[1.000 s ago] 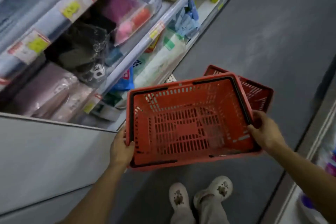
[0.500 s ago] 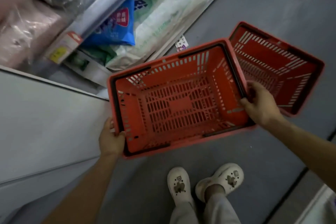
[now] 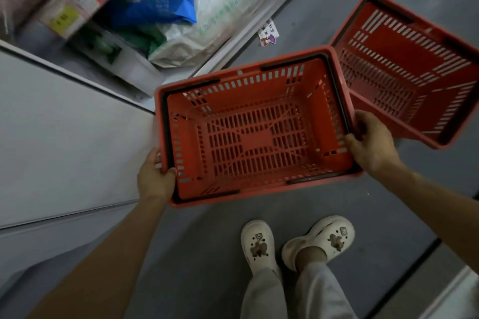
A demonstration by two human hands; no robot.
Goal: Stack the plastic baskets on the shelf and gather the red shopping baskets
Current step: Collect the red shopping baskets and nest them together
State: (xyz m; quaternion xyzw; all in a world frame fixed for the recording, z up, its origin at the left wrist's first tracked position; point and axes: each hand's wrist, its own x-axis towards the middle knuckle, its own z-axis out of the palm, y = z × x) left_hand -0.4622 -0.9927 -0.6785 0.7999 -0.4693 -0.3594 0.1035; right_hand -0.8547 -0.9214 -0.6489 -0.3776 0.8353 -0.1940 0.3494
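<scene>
Gripped at both short ends: left hand (image 3: 155,179) curled round the near-left rim corner of the red shopping basket (image 3: 255,137), thumb hooked over the edge; right hand (image 3: 372,142) clamped on the right rim, fingers wrapped over the top. Held open-side up above the grey floor (image 3: 207,254), its black handles (image 3: 339,103) folded flat along the rim. Touched or nearly touched at its far-right corner by a second red basket (image 3: 409,67), tilted, resting on the floor beyond the right hand. Stood below in white clogs (image 3: 259,246), feet side by side. Flanked on the left by a shelf (image 3: 225,46) bearing a blue packet (image 3: 155,0) and a pale sack (image 3: 220,13), with a small sticker (image 3: 268,33) lying on the floor just beside its base.
</scene>
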